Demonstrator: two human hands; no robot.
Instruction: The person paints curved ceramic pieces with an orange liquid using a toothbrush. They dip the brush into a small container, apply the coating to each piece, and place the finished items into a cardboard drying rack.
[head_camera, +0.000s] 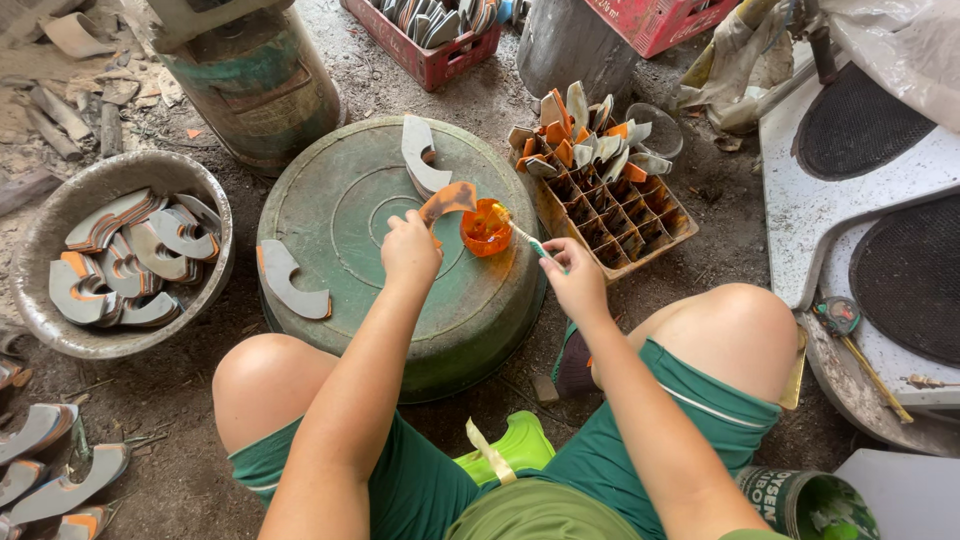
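My left hand holds a curved grey piece coated orange above an overturned green drum lid. My right hand grips a thin brush whose tip reaches into a small cup of orange paste standing on the lid. Two more curved grey pieces lie on the lid, one at the far edge and one at the left edge.
A metal basin of curved pieces sits at left. A compartmented crate with several pieces stands right of the lid. A green barrel and a red crate are behind. White panels lie at right.
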